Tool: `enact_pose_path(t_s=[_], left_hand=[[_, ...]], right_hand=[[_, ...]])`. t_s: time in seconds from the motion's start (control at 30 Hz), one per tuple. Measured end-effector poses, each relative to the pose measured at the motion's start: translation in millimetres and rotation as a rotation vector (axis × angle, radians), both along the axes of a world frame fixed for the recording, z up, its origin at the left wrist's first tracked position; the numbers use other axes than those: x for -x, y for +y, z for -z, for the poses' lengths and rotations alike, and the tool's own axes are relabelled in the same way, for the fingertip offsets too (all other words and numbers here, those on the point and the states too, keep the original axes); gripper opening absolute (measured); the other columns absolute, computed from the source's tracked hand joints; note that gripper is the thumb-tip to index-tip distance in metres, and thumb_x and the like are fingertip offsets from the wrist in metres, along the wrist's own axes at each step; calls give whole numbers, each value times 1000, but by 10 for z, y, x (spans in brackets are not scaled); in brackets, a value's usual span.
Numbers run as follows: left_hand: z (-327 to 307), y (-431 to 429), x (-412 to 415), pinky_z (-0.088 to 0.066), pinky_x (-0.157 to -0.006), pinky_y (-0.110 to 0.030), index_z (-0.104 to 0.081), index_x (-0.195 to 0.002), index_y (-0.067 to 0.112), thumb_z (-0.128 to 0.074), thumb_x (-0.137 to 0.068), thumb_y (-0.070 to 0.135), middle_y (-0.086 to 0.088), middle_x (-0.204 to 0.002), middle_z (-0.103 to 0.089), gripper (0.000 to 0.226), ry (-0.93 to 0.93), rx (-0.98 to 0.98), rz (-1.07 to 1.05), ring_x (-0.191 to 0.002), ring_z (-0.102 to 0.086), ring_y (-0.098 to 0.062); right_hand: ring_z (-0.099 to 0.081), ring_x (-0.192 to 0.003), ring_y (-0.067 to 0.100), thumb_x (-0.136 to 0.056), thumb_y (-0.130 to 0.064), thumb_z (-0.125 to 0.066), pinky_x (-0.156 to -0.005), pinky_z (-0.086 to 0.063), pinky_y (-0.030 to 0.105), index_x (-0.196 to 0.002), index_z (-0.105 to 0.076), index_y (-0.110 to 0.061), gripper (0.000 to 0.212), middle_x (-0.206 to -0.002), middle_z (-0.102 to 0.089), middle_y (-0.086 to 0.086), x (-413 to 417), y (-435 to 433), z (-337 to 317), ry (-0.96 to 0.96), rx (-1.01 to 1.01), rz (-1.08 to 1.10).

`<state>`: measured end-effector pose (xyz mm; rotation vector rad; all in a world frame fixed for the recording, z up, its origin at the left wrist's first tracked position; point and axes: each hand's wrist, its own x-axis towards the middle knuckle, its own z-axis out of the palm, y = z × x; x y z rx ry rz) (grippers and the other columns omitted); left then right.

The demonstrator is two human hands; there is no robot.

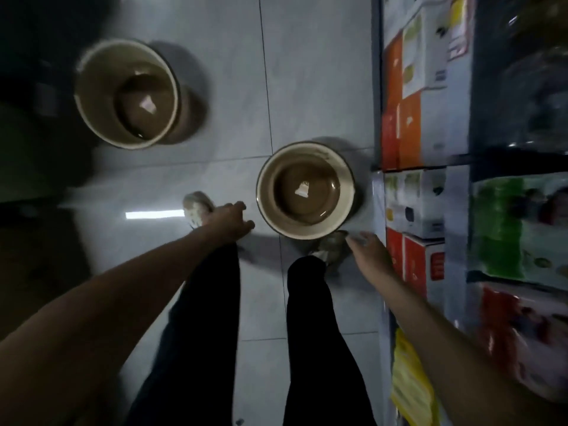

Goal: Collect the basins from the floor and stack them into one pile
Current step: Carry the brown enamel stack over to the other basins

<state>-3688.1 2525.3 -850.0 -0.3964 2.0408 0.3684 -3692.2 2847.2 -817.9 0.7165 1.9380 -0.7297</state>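
Two brown basins with pale rims stand upright on the grey tiled floor. The nearer basin [305,192] sits just ahead of my feet, close to the shelf on the right, with a small white label on its bottom. The farther basin [129,93] stands up and to the left, also with a label inside. My left hand [230,221] reaches down just left of the nearer basin's rim, fingers apart, holding nothing. My right hand [368,253] hangs below and right of that rim, fingers spread and empty. Neither hand touches the basin.
A shelf [427,149] of boxed goods in orange, white and green runs along the right edge, tight against the nearer basin. My legs in dark trousers [310,333] and light shoes [196,207] stand on the tiles. Dark shapes fill the left side.
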Motion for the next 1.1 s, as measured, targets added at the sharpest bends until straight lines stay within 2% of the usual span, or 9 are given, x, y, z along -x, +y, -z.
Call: enact_pose_path(t_s=[0.07, 0.23, 0.37, 0.5, 0.57, 0.67, 0.8, 0.93, 1.1], left_hand=[[531, 8, 52, -49, -102, -47, -45, -146, 15, -66, -91, 43, -19, -131, -62, 65, -30, 2, 14, -120, -60, -37], [1610, 14, 178, -51, -92, -48, -34, -150, 14, -70, -87, 29, -19, -126, -61, 73, 44, 1, -38, -116, -59, -39], [2247, 71, 347, -48, -77, -38, -31, -152, 8, -76, -86, 21, -10, -118, -57, 81, 64, -51, -414, -108, -60, -27], [2653, 167, 381, -50, -74, -36, -52, -133, 7, -76, -80, 8, -11, -109, -61, 58, 47, -148, -728, -104, -62, -31], [2710, 183, 322, -58, -74, -43, -57, -127, 10, -73, -77, 11, -15, -107, -65, 52, 62, -186, -849, -100, -67, -37], [2696, 81, 192, -60, -79, -46, -56, -109, 16, -61, -88, 20, -13, -100, -65, 22, 80, -63, -872, -97, -68, -39], [2494, -274, 18, -60, -85, -53, -58, -109, 9, -58, -89, 20, -21, -110, -67, 23, 28, 45, -853, -99, -67, -41], [2239, -673, -78, -60, -85, -54, -58, -115, 7, -61, -87, 18, -24, -110, -68, 30, 3, 24, -874, -99, -68, -42], [1778, -1321, 50, -62, -76, -55, -62, -110, 8, -58, -75, 13, -24, -99, -67, 36, 61, -14, -927, -88, -69, -40]], right_hand=[[-61, -113, 32, -101, -40, -55, -84, -36, 29, -110, -64, -10, 33, -108, -61, 4, 11, 6, 577, -5, -13, 8], [-53, -130, 34, -97, -47, -60, -96, -41, 33, -143, -51, -10, 60, -141, -57, 13, 114, -66, 1716, -23, -99, 30], [-49, -136, 35, -88, -43, -73, -105, -42, 37, -158, -28, -17, 87, -154, -43, 16, 245, -118, 2442, 38, -166, 119], [-33, -148, 32, -84, -40, -79, -115, -34, 41, -163, 1, -19, 114, -167, -21, 10, 420, -277, 2838, 34, -184, 403], [-42, -141, 34, -80, -38, -83, -106, -41, 43, -162, -14, -18, 109, -161, -31, 11, 495, -287, 2895, 13, -246, 487], [-57, -121, 31, -82, -25, -81, -92, -50, 39, -147, -47, -10, 75, -143, -54, 11, 595, -189, 2804, -28, -233, 477], [-63, -103, 29, -89, -4, -69, -96, -56, 47, -101, -67, -14, 16, -112, -68, 9, 728, -239, 2422, -55, -128, 252], [-66, -90, 23, -85, 1, -70, -94, -57, 52, -83, -62, -24, 26, -92, -67, -1, 804, -544, 2060, -72, -64, 202], [-67, -99, 31, -81, 1, -71, -96, -55, 57, -80, -63, -27, 29, -88, -68, -3, 1015, -1200, 1700, -31, -72, 208]])
